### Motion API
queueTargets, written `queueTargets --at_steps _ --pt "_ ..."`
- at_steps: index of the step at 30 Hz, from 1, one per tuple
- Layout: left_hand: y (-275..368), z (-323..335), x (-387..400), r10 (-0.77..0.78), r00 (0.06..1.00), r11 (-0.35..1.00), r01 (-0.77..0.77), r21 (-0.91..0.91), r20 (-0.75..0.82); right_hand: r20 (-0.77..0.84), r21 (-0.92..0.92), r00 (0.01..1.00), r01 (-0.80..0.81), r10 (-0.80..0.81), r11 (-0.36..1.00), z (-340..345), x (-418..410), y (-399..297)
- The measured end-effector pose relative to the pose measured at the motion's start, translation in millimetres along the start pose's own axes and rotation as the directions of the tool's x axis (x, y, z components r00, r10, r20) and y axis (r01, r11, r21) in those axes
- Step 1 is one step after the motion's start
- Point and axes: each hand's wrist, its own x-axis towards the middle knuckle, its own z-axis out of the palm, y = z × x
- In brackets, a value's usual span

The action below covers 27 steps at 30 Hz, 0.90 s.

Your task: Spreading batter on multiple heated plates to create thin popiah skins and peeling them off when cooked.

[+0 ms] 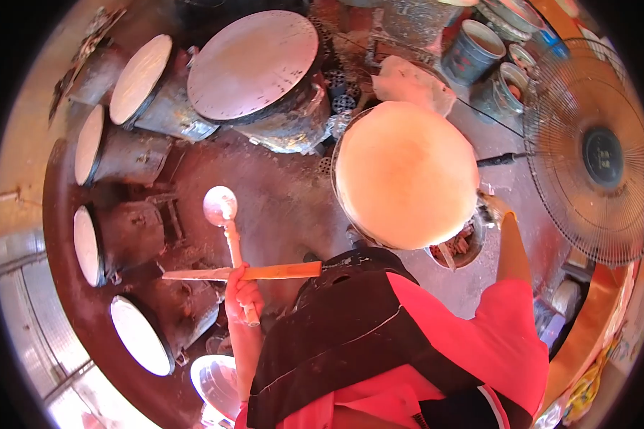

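Observation:
My left hand (242, 295) is closed around two things at once: a ladle (220, 206) with its bowl pointing away from me, and a flat wooden stick (282, 271) lying crosswise over the ladle's handle. On my right, a large round pale sheet (406, 174) covers a round griddle, whose dark rim shows at its left edge. My right hand (495, 210) is at the sheet's lower right edge, with something dark at its fingers that is too blurred to name. Under that edge stands a metal basin (461, 248) holding brownish chunks and a flat stick.
A large griddle (252, 64) on a drum stove stands ahead. Several smaller round-topped stoves (141, 80) curve along the left. A floor fan (590, 153) is at the right, near metal buckets (473, 52). Perforated briquettes (343, 104) lie between the large stoves. A basin (214, 382) sits at lower left.

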Motion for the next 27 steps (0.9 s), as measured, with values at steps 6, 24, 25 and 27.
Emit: queueTargets --at_steps 6,24,25,27 --pt "-27.0 -18.8 -25.0 0.141 0.989 0.988 -0.144 -0.050 -0.051 -0.282 -0.390 0.847 0.329 -0.451 0.860 5.8 -10.1 -98.9" --pt "-70.2 -151.2 -184.3 0.811 0.529 0.573 -0.804 0.158 -0.252 0.980 0.105 -0.040 0.936 0.194 -0.336 436.4 -454.3 -111.2" --pt "-65.5 -173.6 -198.9 0.801 0.545 0.574 -0.817 0.061 -0.247 0.974 0.119 -0.038 0.925 0.222 -0.361 454.3 -459.2 -98.9" --pt "-58.0 -214.3 -234.6 0.803 0.541 0.537 -0.839 -0.089 -0.250 0.954 0.279 -0.252 0.943 0.162 -0.180 495.2 -450.0 -69.3"
